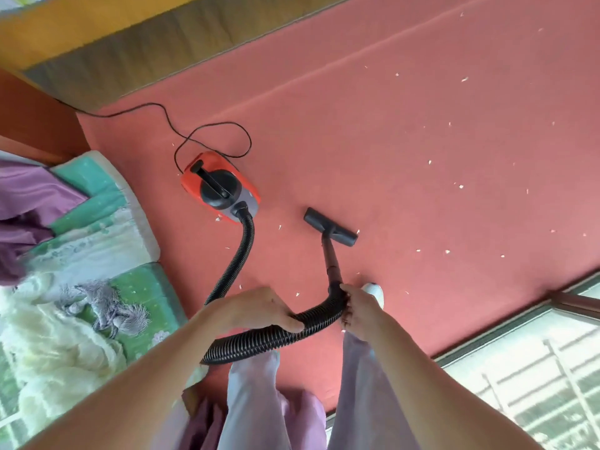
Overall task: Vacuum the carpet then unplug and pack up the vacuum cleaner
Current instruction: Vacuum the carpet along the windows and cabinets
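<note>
Red vacuum (220, 186) on a red carpet (389, 141), with its hose and wand out.

The vacuum is orange-red with a black top and handle and sits left of centre. Its black ribbed hose (240, 251) leaves the lower end, runs down the frame, loops across the lower middle and meets the black wand (330, 254). The wand slants up to a flat black head (331, 226) that rests on the carpet at centre. A thin black cord (168, 121) loops above the body and trails off to the upper left. Small white scraps (464, 79) dot the carpet, mostly on the right.
</note>
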Motion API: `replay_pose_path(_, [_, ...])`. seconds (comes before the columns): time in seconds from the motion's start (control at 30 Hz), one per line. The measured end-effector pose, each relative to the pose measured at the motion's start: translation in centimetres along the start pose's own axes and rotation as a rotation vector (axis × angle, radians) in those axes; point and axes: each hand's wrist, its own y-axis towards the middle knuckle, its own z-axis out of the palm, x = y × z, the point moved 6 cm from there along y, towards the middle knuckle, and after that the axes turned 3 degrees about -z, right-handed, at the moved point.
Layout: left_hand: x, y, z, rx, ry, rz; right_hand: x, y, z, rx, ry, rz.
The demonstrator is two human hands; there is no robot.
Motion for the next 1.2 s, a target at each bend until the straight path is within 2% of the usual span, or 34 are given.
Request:
replay_pose_path(0.1, [1.3,-0.6,-2.3,-0.029,0.013,0.097,-1.1,-0.6,2.2,-0.088,0.138,-0.039])
replay_pose_path(0.23, [1.9,-0.6,-5.1,-0.189,0.091,0.187,-1.0,0.1,4.2,-0.079,0.26,-0.084])
replay_pose_path(0.37, [1.1,1.1,-3.9,-0.215,0.124,0.242,0.0,0.9,3.2,-0.17,0.283,-0.129])
replay_pose_path(0.57, [-0.7,3.7,0.2,-0.173,0.042,0.262,2.3,2.6,-1.5,-0.304,0.139,-0.213])
replay_pose_path(0.77, [-2.7,4.1,4.0,-0.084,0.156,0.252,0.2,2.1,-6.0,-0.294,0.07,-0.166])
replay_pose_path(0.93, [-3.4,2.5,4.8,-0.005,0.354,0.274,-4.7,0.6,-7.2,-0.238,0.208,-0.069])
replay_pose_path(1.07, [-2.0,1.7,3.5,0.061,0.356,0.231,-7.6,0.4,-5.8,-0.163,0.347,-0.036])
replay_pose_path(1.2, [-0.8,2.4,3.1,0.036,0.347,0.184,-6.9,1.5,-4.8,-0.185,0.372,-0.096])
